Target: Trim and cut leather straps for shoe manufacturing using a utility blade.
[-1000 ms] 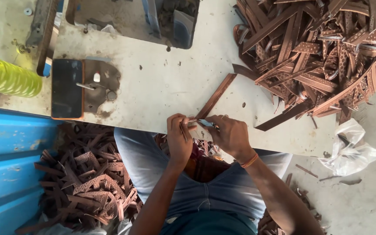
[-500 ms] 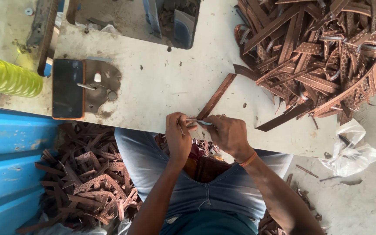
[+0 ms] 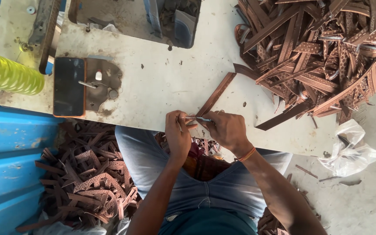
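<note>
Soft, even daylight fills the scene, brightest on the pale scuffed worktop [image 3: 162, 82], with only faint shadows. The translucent yellow ribbed plastic bottle [image 3: 7, 74] glows at the left edge. Focus is sharp throughout; no motion blur, slight wide-angle stretch near the corners.

A long brown strip [image 3: 216, 94] is lying on the off-white, stained table [image 3: 162, 82], and the heap of strips [image 3: 323, 52] beside it is showing plain brown mixed with dotted copper patterning. A black phone [image 3: 68, 86] with an orange edge is sitting near a translucent yellow-green ribbed bottle [image 3: 7, 74], and blue panels [image 3: 9, 152] are showing below, beside pale blue jeans [image 3: 153, 161]
</note>
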